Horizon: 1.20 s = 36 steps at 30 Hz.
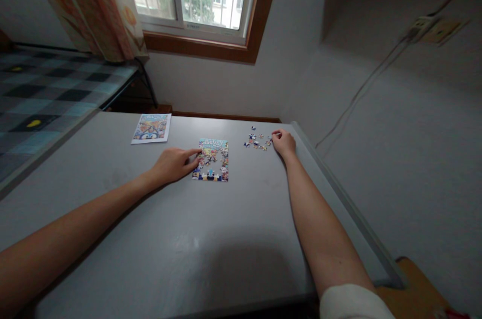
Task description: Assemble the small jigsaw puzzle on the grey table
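A partly assembled colourful jigsaw puzzle (213, 160) lies on the grey table (181, 238), with gaps in its middle. My left hand (175, 163) rests flat beside the puzzle's left edge, fingers stretched out and touching it. To the right, several loose puzzle pieces (256, 140) are scattered on the table. My right hand (284, 142) sits at the right end of that scatter, fingers curled in a pinch at a piece; whether it grips the piece is too small to see.
A printed reference picture (151, 128) lies at the table's far left. A checked bed (45, 93) stands left of the table. Window and curtain are behind; the wall runs along the table's right edge. A wooden stool corner (410, 284) shows at lower right.
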{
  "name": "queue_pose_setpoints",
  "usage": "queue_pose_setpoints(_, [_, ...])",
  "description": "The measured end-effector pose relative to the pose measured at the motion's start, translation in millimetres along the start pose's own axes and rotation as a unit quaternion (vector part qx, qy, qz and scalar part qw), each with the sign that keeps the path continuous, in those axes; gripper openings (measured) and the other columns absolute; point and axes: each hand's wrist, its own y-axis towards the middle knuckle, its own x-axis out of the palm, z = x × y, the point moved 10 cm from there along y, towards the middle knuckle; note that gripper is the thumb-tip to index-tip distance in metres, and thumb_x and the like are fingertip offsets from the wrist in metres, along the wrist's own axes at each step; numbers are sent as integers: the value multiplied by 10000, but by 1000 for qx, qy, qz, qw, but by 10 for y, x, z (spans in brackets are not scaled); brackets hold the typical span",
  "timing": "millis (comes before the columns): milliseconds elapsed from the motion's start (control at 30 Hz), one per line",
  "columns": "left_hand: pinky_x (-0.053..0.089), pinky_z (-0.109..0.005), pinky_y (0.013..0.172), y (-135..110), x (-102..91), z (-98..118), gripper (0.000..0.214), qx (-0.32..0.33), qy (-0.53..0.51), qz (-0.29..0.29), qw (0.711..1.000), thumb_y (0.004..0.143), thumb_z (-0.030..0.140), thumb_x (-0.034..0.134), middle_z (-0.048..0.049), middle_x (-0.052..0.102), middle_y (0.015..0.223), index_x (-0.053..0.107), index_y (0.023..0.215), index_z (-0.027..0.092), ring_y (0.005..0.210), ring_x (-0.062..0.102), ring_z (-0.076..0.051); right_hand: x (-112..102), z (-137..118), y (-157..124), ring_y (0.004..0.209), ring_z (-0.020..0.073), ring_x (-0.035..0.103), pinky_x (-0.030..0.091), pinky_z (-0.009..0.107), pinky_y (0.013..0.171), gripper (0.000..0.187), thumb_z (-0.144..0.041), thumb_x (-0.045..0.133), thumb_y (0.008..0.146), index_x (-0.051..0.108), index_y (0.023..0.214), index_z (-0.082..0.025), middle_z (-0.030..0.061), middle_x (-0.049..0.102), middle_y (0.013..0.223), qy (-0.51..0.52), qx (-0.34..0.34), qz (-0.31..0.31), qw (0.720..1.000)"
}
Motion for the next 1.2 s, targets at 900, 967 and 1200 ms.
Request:
queue_pose_setpoints(900, [335,-254,576,1,22,-18,522,-1,-2,2,1000,939,558,356,-37,691,664,645,1257,263,631,630,-181,21,24,28,880,221,648,451,306,811,245,-232,529,817,714,975,-212,70,728,906,-8,-3,5,1000])
queue_pose_setpoints(967, [340,-255,582,1,20,-13,515,2,0,2,1000,940,552,358,-38,696,678,642,1263,269,639,632,-184,18,18,26,877,225,648,451,310,806,244,-231,530,816,713,975,-213,69,726,902,-7,-4,6,1000])
queue_pose_setpoints(1200, [330,-257,574,-2,9,-9,500,-2,9,-2,1000,941,533,370,-40,697,677,639,1269,267,635,630,-188,-4,-4,2,884,223,645,446,314,813,246,-224,525,819,713,977,-212,63,725,901,-6,2,1,1000])
